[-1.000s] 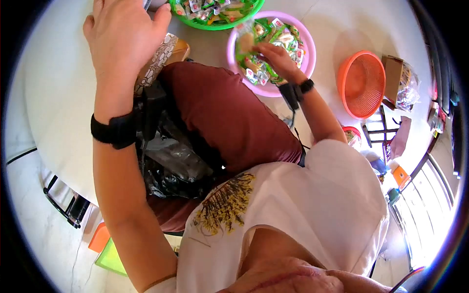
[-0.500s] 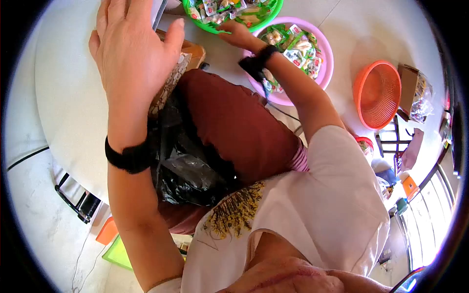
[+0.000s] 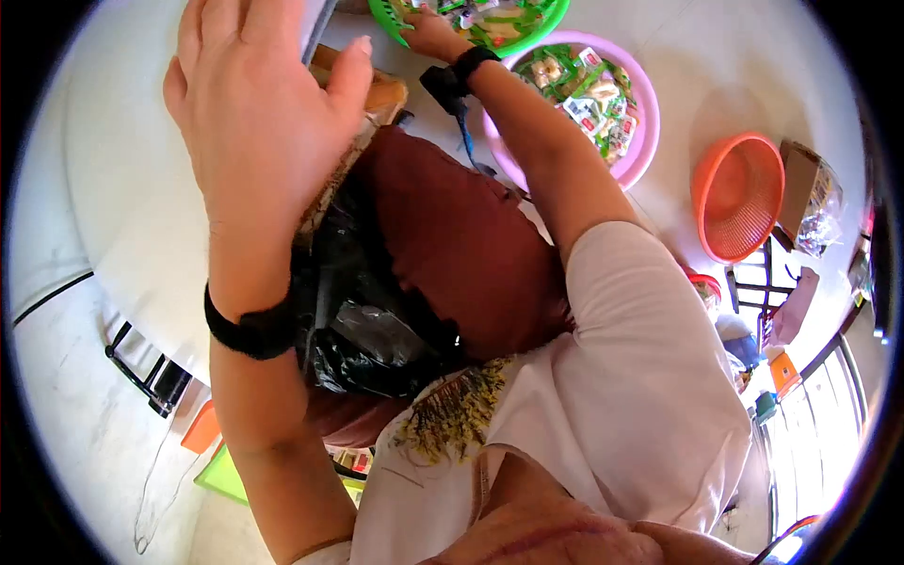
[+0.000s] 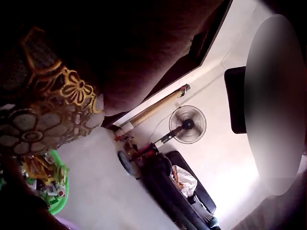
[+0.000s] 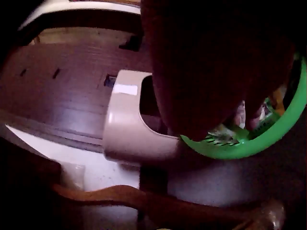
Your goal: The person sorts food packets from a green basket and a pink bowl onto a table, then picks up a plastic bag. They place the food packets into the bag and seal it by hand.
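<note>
My left hand (image 3: pixel 268 122) lies with straight fingers and thumb spread, beside a grey edge at the top of the head view; no object shows in it. At the green basket (image 3: pixel 544 40), full of small packets, my right hand (image 3: pixel 435 36) is over the left side; its fingertips are hard to make out. The right wrist view has that hand (image 5: pixel 206 62) as a dark shape over the green rim (image 5: pixel 230 152). A pink basin (image 3: pixel 650 141) of similar packets stands beside the green basket.
An orange basket (image 3: pixel 739 198) and a cardboard box (image 3: pixel 800 184) stand on the right. Black plastic (image 3: pixel 377 334) lies by the maroon-covered leg (image 3: pixel 461 245). Patterned cloth (image 4: pixel 33 136) and a fan (image 4: pixel 187 124) appear in the left wrist view, a beige plastic object (image 5: pixel 122 129) in the right.
My right hand has gone from the pink basin, where it held a packet, up and left to the green basket. My left hand keeps its spread pose while the view shifts.
</note>
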Available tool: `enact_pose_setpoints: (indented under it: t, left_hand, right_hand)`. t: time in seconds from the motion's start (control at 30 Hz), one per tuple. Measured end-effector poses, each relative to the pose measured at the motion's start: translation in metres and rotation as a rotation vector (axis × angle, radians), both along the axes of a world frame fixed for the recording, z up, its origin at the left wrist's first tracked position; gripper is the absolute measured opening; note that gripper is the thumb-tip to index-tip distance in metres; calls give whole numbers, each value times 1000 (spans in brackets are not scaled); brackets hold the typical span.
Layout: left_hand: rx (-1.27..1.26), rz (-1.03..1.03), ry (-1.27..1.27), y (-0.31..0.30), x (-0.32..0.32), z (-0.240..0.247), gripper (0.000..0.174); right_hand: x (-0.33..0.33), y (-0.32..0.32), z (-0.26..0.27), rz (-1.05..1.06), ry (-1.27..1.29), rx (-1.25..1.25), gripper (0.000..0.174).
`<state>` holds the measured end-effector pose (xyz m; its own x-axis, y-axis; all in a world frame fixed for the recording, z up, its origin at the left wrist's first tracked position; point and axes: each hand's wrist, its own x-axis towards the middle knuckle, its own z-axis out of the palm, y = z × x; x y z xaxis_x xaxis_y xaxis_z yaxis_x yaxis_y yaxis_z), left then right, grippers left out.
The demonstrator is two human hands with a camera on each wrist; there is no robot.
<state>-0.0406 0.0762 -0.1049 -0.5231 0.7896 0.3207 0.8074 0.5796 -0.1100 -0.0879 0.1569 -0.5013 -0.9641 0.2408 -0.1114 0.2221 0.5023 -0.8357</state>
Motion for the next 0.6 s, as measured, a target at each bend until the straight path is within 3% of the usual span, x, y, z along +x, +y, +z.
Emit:
enact_pose_setpoints:
  t: [0.07, 0.1, 0.13, 0.17, 0.2, 0.23, 0.3, 0.4, 0.47, 0.53, 0.6]
  left_hand:
    - [-5, -4, 24, -1, 0, -3, 49]
    - [-22, 2, 47, -1, -1, -4, 49]
    - [-41, 8, 72, -3, -1, -4, 48]
    - [-31, 16, 57, -4, -3, -5, 49]
    - [-103, 102, 54, -2, 1, -4, 52]
    - [-176, 188, 53, 0, 6, -3, 55]
    - [-173, 170, 99, -5, 6, -7, 57]
    - [-179, 208, 61, 5, 16, 1, 57]
    - [-204, 225, 126, -1, 10, -4, 56]
    - [-151, 157, 141, -7, 1, -11, 54]
    - [-11, 4, 131, -11, -11, -12, 51]
  right_hand:
    - [45, 28, 52, 27, 61, -108, 37]
    - [60, 40, 43, 30, 96, -144, 37]
    - [84, 58, 51, 68, 356, -61, 37]
    - [114, 71, 84, 10, 92, -257, 37]
    - [142, 88, 109, 6, 74, -316, 36]
    - [169, 104, 125, 13, 169, -202, 34]
    - [217, 127, 142, -4, 259, -68, 32]
    - [277, 141, 169, -27, 89, 50, 29]
    - [300, 138, 175, 25, 150, 301, 31]
    - [320, 123, 172, 51, -2, 362, 43]
    - [334, 107, 160, 123, 27, 335, 41]
